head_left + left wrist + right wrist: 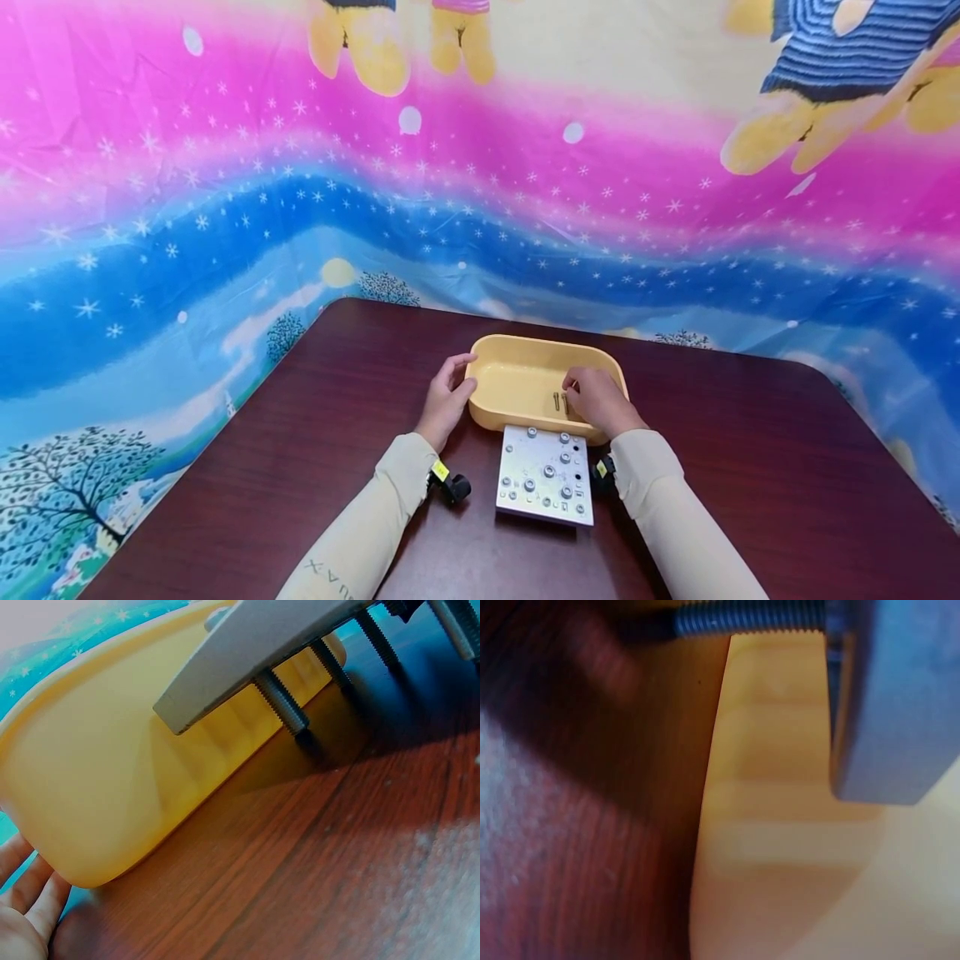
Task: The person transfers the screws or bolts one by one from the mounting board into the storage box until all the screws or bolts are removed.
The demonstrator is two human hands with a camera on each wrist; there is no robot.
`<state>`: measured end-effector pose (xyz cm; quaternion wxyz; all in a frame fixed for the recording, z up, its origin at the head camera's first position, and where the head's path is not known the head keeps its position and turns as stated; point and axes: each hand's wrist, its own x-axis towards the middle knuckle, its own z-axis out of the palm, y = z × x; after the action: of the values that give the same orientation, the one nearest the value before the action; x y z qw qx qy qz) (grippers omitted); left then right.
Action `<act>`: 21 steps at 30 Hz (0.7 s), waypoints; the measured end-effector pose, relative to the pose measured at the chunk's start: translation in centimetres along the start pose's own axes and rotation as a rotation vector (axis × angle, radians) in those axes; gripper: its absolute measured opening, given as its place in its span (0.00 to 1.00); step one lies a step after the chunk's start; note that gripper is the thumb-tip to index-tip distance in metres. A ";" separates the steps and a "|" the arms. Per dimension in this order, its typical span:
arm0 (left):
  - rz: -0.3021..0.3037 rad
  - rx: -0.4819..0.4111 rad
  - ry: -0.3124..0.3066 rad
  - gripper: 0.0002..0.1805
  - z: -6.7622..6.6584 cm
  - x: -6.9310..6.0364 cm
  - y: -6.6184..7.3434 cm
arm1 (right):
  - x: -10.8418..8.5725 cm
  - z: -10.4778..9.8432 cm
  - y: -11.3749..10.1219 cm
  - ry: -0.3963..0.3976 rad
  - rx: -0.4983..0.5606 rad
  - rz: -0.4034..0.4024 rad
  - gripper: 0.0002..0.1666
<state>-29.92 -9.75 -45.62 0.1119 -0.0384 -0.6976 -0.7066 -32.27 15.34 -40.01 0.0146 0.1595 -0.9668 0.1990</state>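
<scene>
Your two loose screws [557,401] lie on the floor of the yellow tray [551,350], side by side toward its right end. Your right hand [600,400] is the near one: it's inside the tray, just right of them, fingertips almost over the right-hand screw. Screw axes run roughly toward and away from you, so crosswise to the tray's long side, which runs left to right. Right fingers are bent and bunched; can't tell whether they pinch anything, fingertips are partly hidden and the right wrist view misses them.

Your left hand [447,402] is at the tray's left end, fingers spread and touching the outside, well apart from the screws.

The metal plate [530,460] sits on your side of the tray, between your wrists. Left wrist view: threaded bolts [281,701] stick out below it, toward the table [375,375].
</scene>
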 end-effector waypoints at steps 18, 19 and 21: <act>-0.033 -0.005 -0.012 0.22 -0.2 0.0 0.7 | 0.0 -0.1 -0.3 -0.018 0.046 0.045 0.08; -0.032 -0.002 -0.014 0.23 -0.2 -0.1 1.0 | -0.1 -0.1 -0.3 -0.017 0.049 0.042 0.08; -0.029 0.008 -0.021 0.23 -0.1 -0.6 1.8 | -0.2 -0.1 -0.2 -0.012 0.061 0.041 0.09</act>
<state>-28.95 -9.78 -43.95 0.0944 -0.0351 -0.7020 -0.7050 -31.97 15.27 -39.88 -0.0002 0.1415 -0.9634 0.2276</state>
